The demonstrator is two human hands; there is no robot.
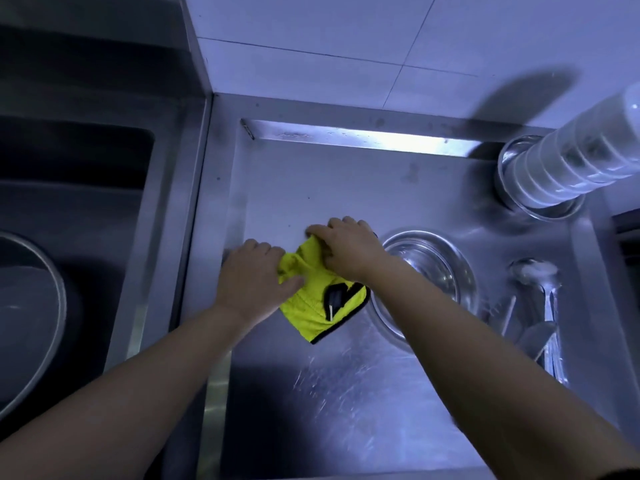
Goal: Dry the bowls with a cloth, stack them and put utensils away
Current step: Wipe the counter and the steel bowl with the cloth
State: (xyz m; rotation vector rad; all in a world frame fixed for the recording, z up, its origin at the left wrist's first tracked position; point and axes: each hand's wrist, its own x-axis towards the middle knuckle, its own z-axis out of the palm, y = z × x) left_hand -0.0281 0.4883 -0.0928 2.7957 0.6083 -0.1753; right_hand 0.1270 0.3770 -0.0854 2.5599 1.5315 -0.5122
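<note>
A yellow cloth with a black edge lies bunched on the steel worktop. My left hand grips its left side, thumb pressed into the fabric. My right hand holds its upper part with curled fingers. A steel bowl sits just right of the cloth, partly under my right forearm. A tall stack of white bowls stands in a steel bowl at the back right. Ladles and spoons lie at the right edge.
A dark sink basin lies to the left, with a large round metal pot at the far left. A tiled wall rises behind the worktop. A dark opening shows at the right edge.
</note>
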